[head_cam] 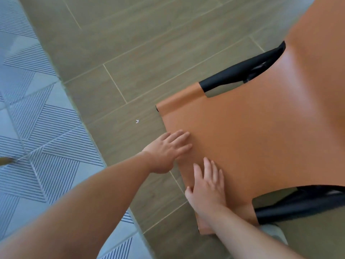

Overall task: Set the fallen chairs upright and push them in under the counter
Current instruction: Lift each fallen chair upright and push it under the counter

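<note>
Chair (pixel 252 139) with a tan leather seat lies just ahead of both hands, the left hand (pixel 168 148) and right hand (pixel 207 187) each an open grip, fingers flat on its near edge, likely to push it over the floor (pixel 130 53).

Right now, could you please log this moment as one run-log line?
left hand: flat on chair's tan leather back | right hand: flat beside it | black frame: ungripped | counter: unseen
</note>
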The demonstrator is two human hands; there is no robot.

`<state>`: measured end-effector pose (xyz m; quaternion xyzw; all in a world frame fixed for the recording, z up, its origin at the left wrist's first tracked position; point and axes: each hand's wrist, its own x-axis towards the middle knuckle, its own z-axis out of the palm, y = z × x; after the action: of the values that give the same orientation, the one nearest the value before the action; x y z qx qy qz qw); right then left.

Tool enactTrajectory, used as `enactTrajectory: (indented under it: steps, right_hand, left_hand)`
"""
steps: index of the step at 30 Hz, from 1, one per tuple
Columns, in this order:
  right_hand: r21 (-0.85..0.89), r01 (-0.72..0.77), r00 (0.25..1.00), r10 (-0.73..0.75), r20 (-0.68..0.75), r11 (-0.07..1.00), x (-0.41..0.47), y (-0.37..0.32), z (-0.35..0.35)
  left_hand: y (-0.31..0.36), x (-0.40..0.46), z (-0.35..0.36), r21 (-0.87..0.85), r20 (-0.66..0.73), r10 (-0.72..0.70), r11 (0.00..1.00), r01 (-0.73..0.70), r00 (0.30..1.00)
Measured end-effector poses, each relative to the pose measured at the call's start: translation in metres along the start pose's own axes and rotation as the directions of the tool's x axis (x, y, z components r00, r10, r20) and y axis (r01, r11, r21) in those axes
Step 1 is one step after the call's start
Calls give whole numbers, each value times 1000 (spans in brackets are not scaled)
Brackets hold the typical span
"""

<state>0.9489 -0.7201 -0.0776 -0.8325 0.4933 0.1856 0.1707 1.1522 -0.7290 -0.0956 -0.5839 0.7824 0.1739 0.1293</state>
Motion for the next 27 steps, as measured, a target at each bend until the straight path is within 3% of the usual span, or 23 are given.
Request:
enactTrajectory:
  steps: [4, 11, 16, 22, 27]
  right_hand:
    - [-72, 6, 999, -9, -41, 997, 0, -7, 15]
    - [-78, 14, 998, -18, -56, 997, 2, -7, 19]
    - [-111, -9, 998, 16, 55, 994, 0, -14, 23]
    - [-65, -7, 1000, 8, 22, 998, -4, -16, 22]
    - [-59, 90, 995, -91, -27, 994, -9, -16, 16]
  left_hand:
    - [5, 5, 22, 56, -44, -23, 998, 25, 999]
    - [9, 15, 28, 223, -104, 200, 959, -173, 974]
    - [14, 17, 25, 282, -149, 168, 952, -121, 974]
    - [2, 14, 16, 326, -127, 194, 934, -144, 973]
    - [5, 30, 7, 358, -134, 188, 925, -129, 973]
